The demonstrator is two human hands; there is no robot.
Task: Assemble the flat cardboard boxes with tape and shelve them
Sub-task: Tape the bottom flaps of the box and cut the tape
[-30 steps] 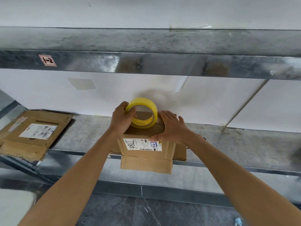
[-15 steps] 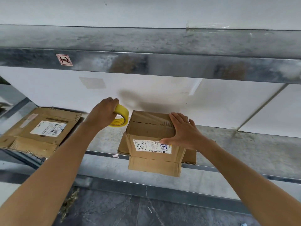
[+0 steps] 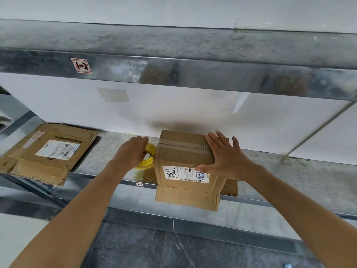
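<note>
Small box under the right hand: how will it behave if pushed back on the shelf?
Likely light: the small box is thin corrugated card, contents unseen. It overhangs the front edge of the shelf, so it may tip forward if the right hand lifts. Its loose flap hangs below that edge and could snag on a push back.

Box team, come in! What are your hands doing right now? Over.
Left hand grips yellow tape roll. Right hand flat on standing box. Flattened box lies apart, left.

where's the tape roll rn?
Head view, left of centre: the left hand holds the yellow tape roll just beside the left side of the upright cardboard box, over the lower shelf.
</note>
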